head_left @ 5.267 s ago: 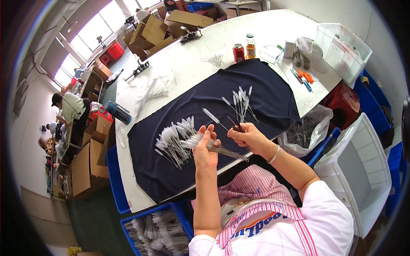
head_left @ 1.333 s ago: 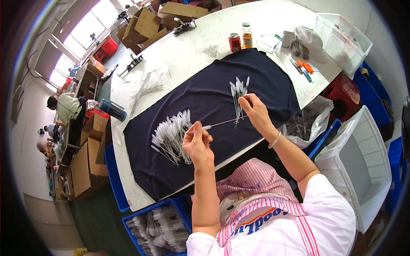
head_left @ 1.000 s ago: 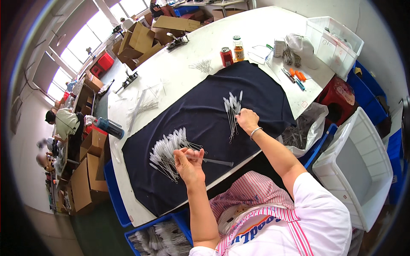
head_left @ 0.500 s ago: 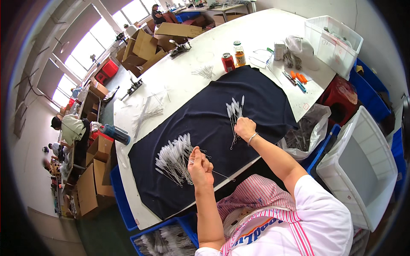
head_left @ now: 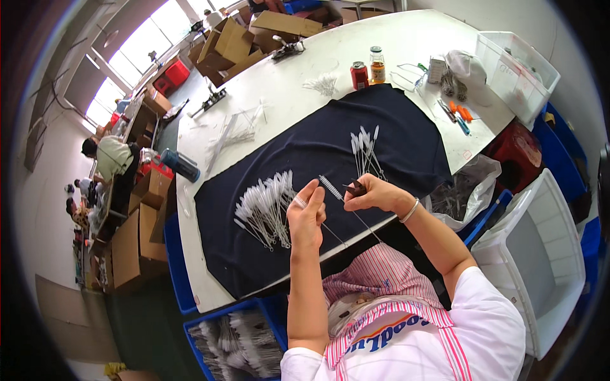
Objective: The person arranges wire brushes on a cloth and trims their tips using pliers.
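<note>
Hands [head_left: 337, 200] regrouped; blue bin [head_left: 235, 336] holds white brushes [head_left: 238, 343].

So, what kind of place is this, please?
Probably a small workshop for handwork or packing. A long white table carries a dark cloth with heaps of small white brushes, cardboard boxes stand around, and other people work at the far left.
</note>
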The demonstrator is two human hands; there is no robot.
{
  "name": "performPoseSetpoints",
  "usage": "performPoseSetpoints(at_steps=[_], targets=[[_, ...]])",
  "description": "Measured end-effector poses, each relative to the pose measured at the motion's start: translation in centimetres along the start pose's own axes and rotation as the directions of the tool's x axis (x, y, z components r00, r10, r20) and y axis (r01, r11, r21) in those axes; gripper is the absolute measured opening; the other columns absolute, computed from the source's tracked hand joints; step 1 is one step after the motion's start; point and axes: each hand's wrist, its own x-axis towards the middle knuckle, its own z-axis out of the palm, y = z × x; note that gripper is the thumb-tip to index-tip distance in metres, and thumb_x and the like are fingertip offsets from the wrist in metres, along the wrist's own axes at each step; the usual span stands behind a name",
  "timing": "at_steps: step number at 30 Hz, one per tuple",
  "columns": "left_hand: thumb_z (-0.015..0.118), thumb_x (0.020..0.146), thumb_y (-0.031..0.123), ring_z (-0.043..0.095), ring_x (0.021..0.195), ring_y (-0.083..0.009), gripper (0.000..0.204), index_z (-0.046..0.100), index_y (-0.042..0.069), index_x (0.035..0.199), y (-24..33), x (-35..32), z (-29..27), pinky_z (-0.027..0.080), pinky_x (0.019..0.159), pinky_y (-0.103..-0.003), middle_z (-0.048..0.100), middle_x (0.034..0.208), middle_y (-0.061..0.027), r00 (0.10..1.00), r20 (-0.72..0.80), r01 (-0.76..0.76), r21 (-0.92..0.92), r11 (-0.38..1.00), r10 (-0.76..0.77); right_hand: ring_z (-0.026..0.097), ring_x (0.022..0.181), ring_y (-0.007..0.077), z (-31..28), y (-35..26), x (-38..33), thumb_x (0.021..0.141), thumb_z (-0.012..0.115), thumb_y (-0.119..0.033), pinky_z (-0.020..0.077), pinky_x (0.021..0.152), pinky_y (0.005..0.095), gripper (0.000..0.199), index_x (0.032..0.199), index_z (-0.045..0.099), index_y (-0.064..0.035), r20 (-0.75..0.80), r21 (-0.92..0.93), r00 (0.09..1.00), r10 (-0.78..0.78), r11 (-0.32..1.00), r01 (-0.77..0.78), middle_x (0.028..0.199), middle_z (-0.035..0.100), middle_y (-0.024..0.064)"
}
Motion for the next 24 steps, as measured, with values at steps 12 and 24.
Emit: performPoseSetpoints(at_steps=[12, 24], targets=[[0.061, 0.083, 0.009, 0.043, 0.052, -0.0054, 0.008, 0.053, 0.007, 0.083, 0.0, -0.2, -1.5, 0.027, 0.04, -0.017, 0.05, 0.067, 0.0013, 0.991, -0.083, -0.125, -0.288, 0.949, 0.106, 0.058, 0.086, 0.0289, 3.8, -1.7, -1.3, 0.084, 0.054, -0.034, 0.0464, 0.072, 0.0331, 0.035, 0.101, 0.056, -0.003, -0.224, -0.688, 0.847, -0.483, 0.693, 0.214, 0.095, 0.058, 0.0156], [0.057, 0.085, 0.007, 0.047, 0.06, -0.0048, 0.005, 0.055, 0.007, 0.09, 0.3, -1.2, -1.4, 0.033, 0.045, -0.015, 0.057, 0.082, -0.0009, 0.979, -0.006, -0.201, -0.222, 0.954, 0.204, 0.057, 0.073, 0.0264, 4.6, -1.1, -0.7, 0.081, 0.057, -0.029, 0.0446, 0.063, 0.0364, 0.024, 0.084, 0.063, -0.0058, -0.188, -0.824, 0.851, -0.49, 0.551, 0.135, 0.077, 0.058, 0.0096]])
